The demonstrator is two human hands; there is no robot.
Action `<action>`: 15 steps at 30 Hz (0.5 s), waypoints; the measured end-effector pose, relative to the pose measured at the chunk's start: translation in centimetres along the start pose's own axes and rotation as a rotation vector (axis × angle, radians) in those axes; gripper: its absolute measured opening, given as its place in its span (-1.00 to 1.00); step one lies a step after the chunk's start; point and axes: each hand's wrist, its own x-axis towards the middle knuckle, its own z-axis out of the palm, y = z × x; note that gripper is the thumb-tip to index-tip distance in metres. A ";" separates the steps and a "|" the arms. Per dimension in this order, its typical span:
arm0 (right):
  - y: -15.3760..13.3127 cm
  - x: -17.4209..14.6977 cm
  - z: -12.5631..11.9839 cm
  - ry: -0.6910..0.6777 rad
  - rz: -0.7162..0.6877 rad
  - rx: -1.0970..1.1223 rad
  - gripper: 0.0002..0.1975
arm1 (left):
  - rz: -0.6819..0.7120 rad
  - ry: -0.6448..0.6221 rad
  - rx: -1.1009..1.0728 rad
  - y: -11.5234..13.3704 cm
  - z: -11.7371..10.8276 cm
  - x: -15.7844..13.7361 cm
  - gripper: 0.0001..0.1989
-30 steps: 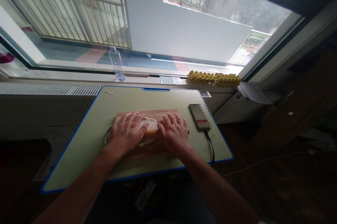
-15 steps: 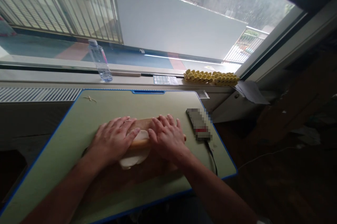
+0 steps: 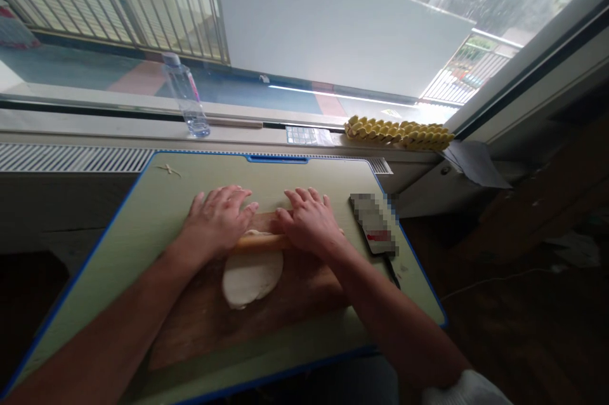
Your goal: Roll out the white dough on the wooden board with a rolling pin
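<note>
Apparently flattening: left hand [image 3: 219, 218] and right hand [image 3: 311, 219], grip spread, over rolling pin [image 3: 262, 242] near 12 o'clock on dough [image 3: 252, 277]; next calls for even pressure.

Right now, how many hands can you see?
2: the left hand over the left part of the rolling pin, the right hand over its right part. No others show.
</note>
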 end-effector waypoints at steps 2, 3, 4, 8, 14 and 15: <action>-0.1 -0.3 0.1 -0.003 0.009 0.001 -0.42 | -0.010 0.015 -0.003 0.3 -0.2 -0.4 -0.43; -0.1 -0.5 0.2 0.001 0.012 -0.004 -0.42 | -0.015 0.018 -0.002 0.5 -0.4 -0.7 -0.43; -0.2 -0.8 0.2 0.007 0.014 -0.011 -0.42 | -0.017 0.014 0.000 0.6 -0.6 -1.0 -0.43; -0.4 -2.4 0.6 0.033 0.037 -0.038 -0.39 | -0.023 -0.013 0.001 1.3 -1.5 -2.3 -0.40; -0.9 -5.3 1.2 0.078 0.048 -0.081 -0.39 | -0.026 0.004 -0.007 2.6 -2.1 -4.9 -0.42; -0.9 -5.8 1.3 0.085 0.046 -0.084 -0.39 | -0.030 0.013 -0.001 2.9 -2.1 -5.4 -0.43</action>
